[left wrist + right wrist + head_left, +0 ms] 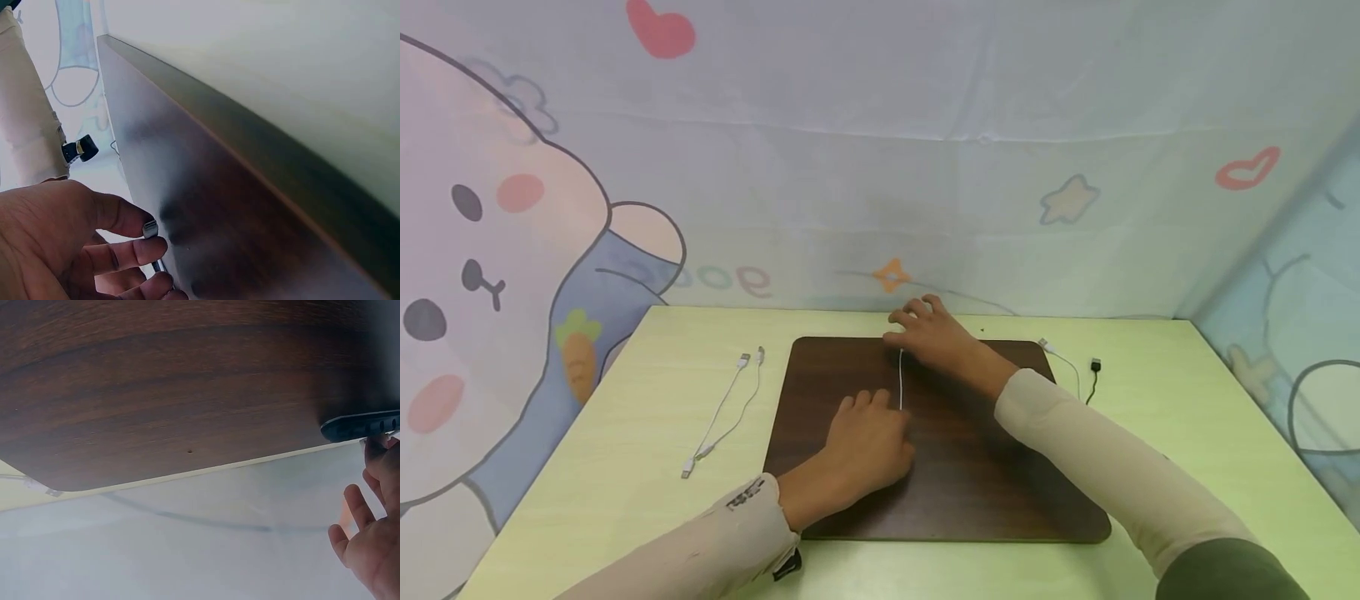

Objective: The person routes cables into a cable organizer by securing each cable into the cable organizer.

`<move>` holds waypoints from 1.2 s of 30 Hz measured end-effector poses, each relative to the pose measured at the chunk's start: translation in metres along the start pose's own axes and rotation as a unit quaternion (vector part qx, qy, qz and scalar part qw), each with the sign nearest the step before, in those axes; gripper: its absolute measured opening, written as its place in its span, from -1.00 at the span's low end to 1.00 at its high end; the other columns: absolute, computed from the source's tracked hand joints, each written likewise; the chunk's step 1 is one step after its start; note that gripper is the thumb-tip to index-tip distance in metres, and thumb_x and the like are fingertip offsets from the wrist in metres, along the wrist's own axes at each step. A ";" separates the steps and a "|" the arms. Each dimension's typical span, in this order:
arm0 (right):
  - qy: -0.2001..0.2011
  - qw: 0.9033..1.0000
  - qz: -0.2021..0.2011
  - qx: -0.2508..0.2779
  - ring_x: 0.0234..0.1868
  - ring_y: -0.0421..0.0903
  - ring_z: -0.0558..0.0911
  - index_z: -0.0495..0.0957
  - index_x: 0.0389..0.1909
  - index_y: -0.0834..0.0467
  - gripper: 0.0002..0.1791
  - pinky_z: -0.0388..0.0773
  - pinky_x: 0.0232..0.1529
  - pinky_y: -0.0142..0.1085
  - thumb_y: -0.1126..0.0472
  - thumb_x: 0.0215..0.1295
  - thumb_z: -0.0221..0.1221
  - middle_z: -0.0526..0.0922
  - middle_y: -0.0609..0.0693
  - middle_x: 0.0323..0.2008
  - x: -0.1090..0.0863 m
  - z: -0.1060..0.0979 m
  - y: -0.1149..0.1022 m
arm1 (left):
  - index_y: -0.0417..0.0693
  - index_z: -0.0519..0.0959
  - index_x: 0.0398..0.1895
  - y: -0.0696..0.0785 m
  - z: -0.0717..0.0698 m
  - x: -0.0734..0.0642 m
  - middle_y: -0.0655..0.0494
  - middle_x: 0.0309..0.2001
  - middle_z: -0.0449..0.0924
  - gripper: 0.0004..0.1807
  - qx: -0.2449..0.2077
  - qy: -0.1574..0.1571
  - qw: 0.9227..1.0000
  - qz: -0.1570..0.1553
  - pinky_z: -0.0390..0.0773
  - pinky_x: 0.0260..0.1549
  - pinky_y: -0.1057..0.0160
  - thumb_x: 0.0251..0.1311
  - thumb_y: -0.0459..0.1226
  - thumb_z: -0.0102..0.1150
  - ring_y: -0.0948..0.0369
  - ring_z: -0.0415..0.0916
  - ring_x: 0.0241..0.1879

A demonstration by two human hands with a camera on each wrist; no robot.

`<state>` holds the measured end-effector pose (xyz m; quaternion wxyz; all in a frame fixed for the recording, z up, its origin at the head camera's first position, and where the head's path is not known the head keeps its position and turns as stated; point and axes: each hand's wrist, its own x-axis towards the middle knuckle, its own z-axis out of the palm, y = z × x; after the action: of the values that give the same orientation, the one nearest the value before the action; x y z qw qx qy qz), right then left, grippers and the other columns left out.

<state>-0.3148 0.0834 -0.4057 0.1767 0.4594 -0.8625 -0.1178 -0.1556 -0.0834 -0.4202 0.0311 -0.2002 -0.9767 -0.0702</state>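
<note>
A white charging cable runs fairly straight between the two hands, over a dark brown board. My left hand holds its near end above the middle of the board. A metal connector shows between thumb and forefinger in the left wrist view. At the board's far edge, my right hand pinches the cable's other end, with its remaining fingers spread. In the right wrist view a dark oblong piece overlaps the right fingertips, partly hiding what they grip.
Left of the board, white cables with USB plugs lie on the pale table. To its right lie another white cable and a black USB plug on a cord. A printed cloth hangs behind the table.
</note>
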 end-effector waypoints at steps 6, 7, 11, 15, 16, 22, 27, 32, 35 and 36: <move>0.024 0.999 -0.005 -0.034 0.33 0.14 0.67 0.70 0.15 -0.20 -0.62 0.58 0.42 0.25 0.35 0.55 0.36 0.73 0.02 0.34 0.002 0.005 0.000 | 0.09 0.84 -0.01 0.001 0.000 0.004 -0.05 -0.08 0.66 -0.76 0.004 -0.005 1.000 -0.004 0.52 -0.07 -0.12 0.38 -0.08 0.35 -0.05 0.55 -0.10; 0.022 0.999 -0.004 -0.037 0.34 0.14 0.66 0.69 0.15 -0.20 -0.63 0.58 0.43 0.25 0.34 0.55 0.37 0.73 0.02 0.35 0.002 0.005 -0.001 | 0.09 0.84 -0.02 0.002 -0.002 0.004 -0.05 -0.09 0.65 -0.77 0.004 -0.008 1.000 -0.005 0.51 -0.08 -0.11 0.38 -0.09 0.36 -0.05 0.54 -0.11; 0.016 0.999 0.001 -0.044 0.35 0.13 0.66 0.69 0.17 -0.20 -0.63 0.59 0.43 0.24 0.33 0.57 0.36 0.72 0.02 0.36 0.003 0.006 -0.002 | 0.06 0.84 -0.02 0.011 -0.020 -0.001 -0.04 -0.07 0.66 -0.78 0.002 -0.029 0.999 -0.015 0.52 0.00 -0.06 0.41 -0.12 0.36 -0.04 0.55 -0.08; 0.011 0.999 0.001 -0.038 0.34 0.13 0.66 0.68 0.21 -0.18 -0.63 0.59 0.42 0.22 0.35 0.60 0.32 0.72 0.02 0.35 0.003 0.006 -0.001 | 0.02 0.83 -0.03 0.012 -0.020 0.000 -0.04 -0.07 0.65 -0.78 -0.001 -0.037 0.999 -0.021 0.52 0.05 -0.06 0.40 -0.13 0.33 -0.04 0.55 -0.06; 0.008 0.999 0.000 -0.034 0.35 0.13 0.66 0.68 0.22 -0.16 -0.62 0.59 0.43 0.22 0.35 0.61 0.31 0.71 0.02 0.36 0.003 0.006 -0.001 | 0.01 0.83 -0.03 0.012 -0.020 0.001 -0.05 -0.07 0.65 -0.77 -0.003 -0.038 0.999 -0.024 0.52 0.06 -0.06 0.40 -0.13 0.32 -0.04 0.54 -0.05; -0.012 1.000 -0.004 -0.020 0.38 0.14 0.65 0.65 0.28 -0.10 -0.58 0.56 0.45 0.19 0.38 0.57 0.35 0.70 0.02 0.38 0.002 0.003 0.001 | -0.02 0.81 -0.10 0.009 -0.017 0.002 -0.07 -0.08 0.63 -0.77 -0.007 -0.032 0.999 -0.025 0.52 0.06 -0.08 0.40 -0.12 0.28 -0.06 0.52 -0.06; -0.018 1.000 -0.007 -0.002 0.38 0.15 0.64 0.65 0.29 -0.08 -0.56 0.56 0.45 0.20 0.40 0.54 0.36 0.70 0.04 0.37 -0.001 0.001 0.002 | -0.03 0.81 -0.09 0.011 -0.025 -0.002 -0.07 -0.06 0.65 -0.76 -0.006 -0.046 0.998 -0.032 0.55 0.13 -0.08 0.43 -0.11 0.30 -0.05 0.54 -0.03; -0.014 1.000 -0.010 0.009 0.38 0.16 0.64 0.64 0.27 -0.06 -0.54 0.56 0.45 0.20 0.39 0.48 0.43 0.70 0.04 0.36 -0.002 0.002 0.003 | -0.02 0.81 -0.18 0.003 -0.011 0.003 -0.09 -0.09 0.65 -0.74 -0.008 -0.030 0.999 -0.024 0.56 0.03 -0.16 0.42 -0.05 0.29 -0.07 0.52 -0.09; -0.011 1.000 -0.009 0.020 0.38 0.18 0.64 0.64 0.26 -0.06 -0.55 0.56 0.44 0.22 0.42 0.49 0.40 0.70 0.05 0.36 -0.002 0.003 0.003 | 0.01 0.80 -0.22 -0.004 0.004 0.007 -0.07 -0.11 0.64 -0.71 -0.011 -0.021 1.000 -0.019 0.55 0.01 -0.18 0.41 -0.01 0.27 -0.07 0.51 -0.10; -0.011 1.000 -0.008 0.024 0.38 0.18 0.64 0.64 0.26 -0.06 -0.55 0.56 0.44 0.22 0.43 0.50 0.39 0.70 0.05 0.36 -0.001 0.004 0.003 | 0.01 0.80 -0.21 -0.005 0.006 0.008 -0.07 -0.11 0.64 -0.70 -0.010 -0.022 1.000 -0.020 0.55 0.02 -0.18 0.42 0.00 0.25 -0.07 0.51 -0.09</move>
<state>-0.3178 0.0864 -0.4082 0.1556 0.4693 -0.8630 -0.1037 -0.1648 -0.0836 -0.4257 0.0065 -0.1821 -0.9803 -0.0762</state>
